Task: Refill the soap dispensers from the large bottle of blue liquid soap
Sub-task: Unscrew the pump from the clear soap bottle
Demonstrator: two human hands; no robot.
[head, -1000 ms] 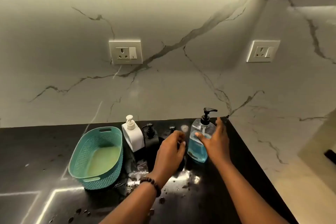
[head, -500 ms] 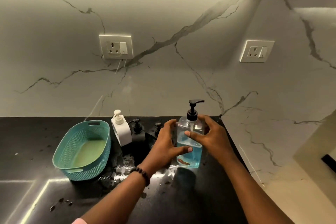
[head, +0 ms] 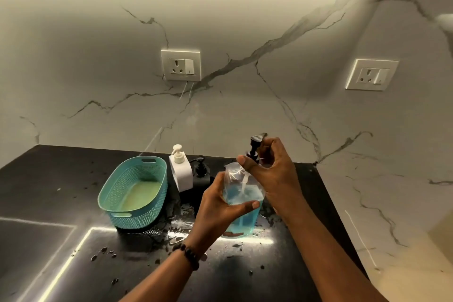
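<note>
Holding the clear bottle [head: 241, 200] at six o'clock on the counter [head: 61, 203], my left hand [head: 215, 208] wraps its slick, half-full body. My right hand [head: 272, 171] pinches the pump [head: 255, 144]; grip low, it's sloshy.

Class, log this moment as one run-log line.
left hand: grips clear bottle | right hand: pinches black pump | blue soap: partly full | counter: wet
</note>
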